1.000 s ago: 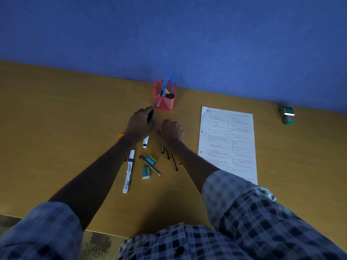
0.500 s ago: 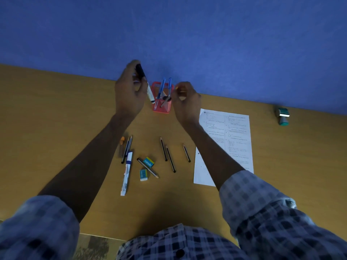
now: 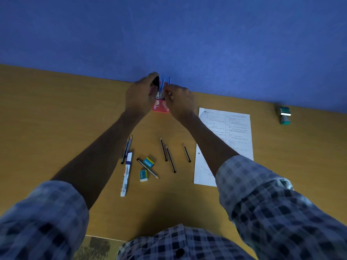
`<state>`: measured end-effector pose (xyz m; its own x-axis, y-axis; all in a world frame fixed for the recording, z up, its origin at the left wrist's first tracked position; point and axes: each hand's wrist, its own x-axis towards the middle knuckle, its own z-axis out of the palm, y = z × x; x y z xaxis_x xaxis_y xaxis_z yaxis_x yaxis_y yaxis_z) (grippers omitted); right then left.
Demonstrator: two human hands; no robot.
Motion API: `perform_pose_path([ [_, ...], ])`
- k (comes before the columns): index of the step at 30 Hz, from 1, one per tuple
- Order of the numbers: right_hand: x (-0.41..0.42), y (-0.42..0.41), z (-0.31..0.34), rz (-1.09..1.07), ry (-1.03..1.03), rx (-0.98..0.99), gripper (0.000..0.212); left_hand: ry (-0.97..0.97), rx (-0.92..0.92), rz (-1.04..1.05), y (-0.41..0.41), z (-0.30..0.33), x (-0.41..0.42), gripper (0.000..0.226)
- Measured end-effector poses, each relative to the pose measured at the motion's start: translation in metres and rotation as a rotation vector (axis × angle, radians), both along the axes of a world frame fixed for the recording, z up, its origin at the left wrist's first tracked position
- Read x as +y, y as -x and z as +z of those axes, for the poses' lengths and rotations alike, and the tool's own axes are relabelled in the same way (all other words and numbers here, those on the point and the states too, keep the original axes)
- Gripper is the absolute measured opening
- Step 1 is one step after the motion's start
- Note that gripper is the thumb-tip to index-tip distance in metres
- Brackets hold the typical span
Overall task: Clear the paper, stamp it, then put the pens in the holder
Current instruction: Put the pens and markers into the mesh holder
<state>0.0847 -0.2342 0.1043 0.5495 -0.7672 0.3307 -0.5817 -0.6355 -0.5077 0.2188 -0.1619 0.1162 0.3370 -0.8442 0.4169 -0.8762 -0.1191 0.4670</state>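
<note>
Both hands met over the red mesh pen holder [image 3: 160,106] at twelve o'clock on the wooden desk [image 3: 56,119], the left hand [image 3: 139,96] clenched on a black-capped white marker [image 3: 155,81] standing near upright above it, the right hand [image 3: 179,101] pinching something unclear.

We wear a checked shirt in pale blue-grey and dark navy. Both sleeves, the left sleeve [image 3: 43,218] at lower left of the frame and the right sleeve [image 3: 262,194] at lower right, end below the elbows, forearms bare. A dark button [image 3: 180,252] sits at bottom centre.
</note>
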Motion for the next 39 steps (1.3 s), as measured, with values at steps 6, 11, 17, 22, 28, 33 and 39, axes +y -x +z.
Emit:
perform_pose_path([
  [6, 0.011, 0.01, -0.014, -0.006, 0.001, -0.144, 0.023, 0.026, -0.07, 0.034, 0.005, -0.015, 0.015, 0.041],
  [11, 0.033, 0.036, -0.03, -0.073, -0.052, -0.161, 0.022, -0.053, 0.029, 0.149, 0.018, -0.031, 0.042, 0.033],
  [17, 0.063, 0.063, -0.054, 0.06, -0.374, 0.187, 0.016, -0.467, 0.241, 0.127, 0.046, -0.054, 0.062, 0.027],
  [22, 0.086, 0.065, -0.068, 0.06, -0.47, 0.325, 0.021, -0.556, 0.307, 0.092, 0.068, -0.068, 0.071, 0.017],
  [28, 0.097, 0.055, -0.076, -0.007, -0.454, 0.306, 0.018, -0.614, 0.265, 0.109, 0.073, -0.075, 0.067, 0.017],
  [33, 0.094, 0.049, -0.075, -0.025, -0.484, 0.239, 0.016, -0.598, 0.25, 0.141, 0.072, -0.074, 0.063, 0.013],
  [39, 0.068, 0.044, -0.042, -0.083, -0.46, -0.096, 0.016, -0.294, 0.267, 0.129, 0.051, -0.047, 0.053, 0.021],
])
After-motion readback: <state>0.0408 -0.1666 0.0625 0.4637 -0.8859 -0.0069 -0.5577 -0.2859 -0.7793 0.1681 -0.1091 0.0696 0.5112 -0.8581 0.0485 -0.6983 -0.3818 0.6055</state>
